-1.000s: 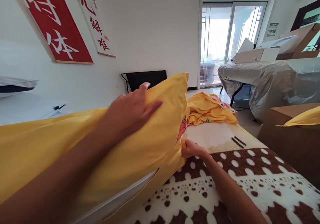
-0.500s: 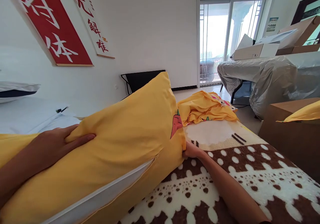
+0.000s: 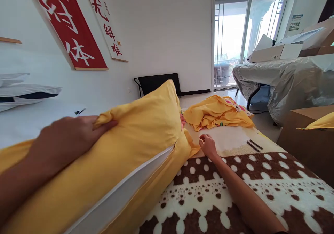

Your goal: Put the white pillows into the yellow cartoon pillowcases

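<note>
A large yellow pillow (image 3: 138,133) stands on its side at the left, its pillowcase slit open along the near face so the white inside (image 3: 135,182) shows. My left hand (image 3: 75,136) pinches a fold of the yellow cloth along its upper edge. Just off the pillow's right end is my right hand (image 3: 208,145), fingers loosely bent and apart, apparently holding nothing. A yellow corner of the case sticks out close to its fingertips. Part of a red carrot print shows on the pillow's far side.
Beneath lies a brown and white patterned blanket (image 3: 198,192). Crumpled yellow cloth (image 3: 216,112) with rabbit prints rests on its far end. To the right stand a cardboard box (image 3: 308,136) and a plastic-covered table (image 3: 276,74) bearing open boxes. White pillows (image 3: 31,91) are at the left.
My right hand has let go of the pillow's right end and drawn away to the right. My left hand has lifted its pinched fold slightly, and the slit gapes wider.
</note>
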`<act>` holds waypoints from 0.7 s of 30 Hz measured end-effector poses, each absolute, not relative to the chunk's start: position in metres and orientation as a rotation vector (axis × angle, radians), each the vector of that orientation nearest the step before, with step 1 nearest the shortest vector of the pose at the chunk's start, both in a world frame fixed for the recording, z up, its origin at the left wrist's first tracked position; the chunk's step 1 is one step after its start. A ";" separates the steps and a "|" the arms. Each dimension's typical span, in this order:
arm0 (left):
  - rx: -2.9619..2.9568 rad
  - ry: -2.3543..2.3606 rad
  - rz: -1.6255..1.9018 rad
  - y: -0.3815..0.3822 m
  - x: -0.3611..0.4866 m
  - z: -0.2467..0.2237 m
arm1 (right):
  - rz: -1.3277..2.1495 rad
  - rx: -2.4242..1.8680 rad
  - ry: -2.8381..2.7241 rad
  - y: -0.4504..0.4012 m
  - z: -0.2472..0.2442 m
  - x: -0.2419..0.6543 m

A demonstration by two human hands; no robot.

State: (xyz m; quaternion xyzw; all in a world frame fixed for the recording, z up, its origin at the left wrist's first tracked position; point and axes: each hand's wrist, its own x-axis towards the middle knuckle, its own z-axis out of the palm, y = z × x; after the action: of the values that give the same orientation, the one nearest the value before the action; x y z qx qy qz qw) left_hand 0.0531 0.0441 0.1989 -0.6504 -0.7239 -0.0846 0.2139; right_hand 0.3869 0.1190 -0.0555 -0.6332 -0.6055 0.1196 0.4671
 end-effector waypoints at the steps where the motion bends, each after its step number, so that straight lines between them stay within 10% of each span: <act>1: -1.795 -2.063 -0.169 0.041 0.059 0.192 | 0.250 -1.503 -1.497 0.109 -0.044 0.380; 12: -1.806 -2.067 -0.151 0.025 0.053 0.186 | -0.202 -0.653 -2.541 0.022 -0.003 0.296; 21: -2.327 -0.518 -0.179 -0.020 0.110 0.106 | -0.150 -0.726 -2.534 0.046 -0.020 0.309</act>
State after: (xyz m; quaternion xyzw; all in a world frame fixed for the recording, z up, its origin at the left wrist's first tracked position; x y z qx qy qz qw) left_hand 0.1102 -0.0203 0.1064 -0.9055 -0.2017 -0.0696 0.3668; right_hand 0.3094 0.0463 -0.0202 -0.2663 -0.9297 -0.0550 0.2483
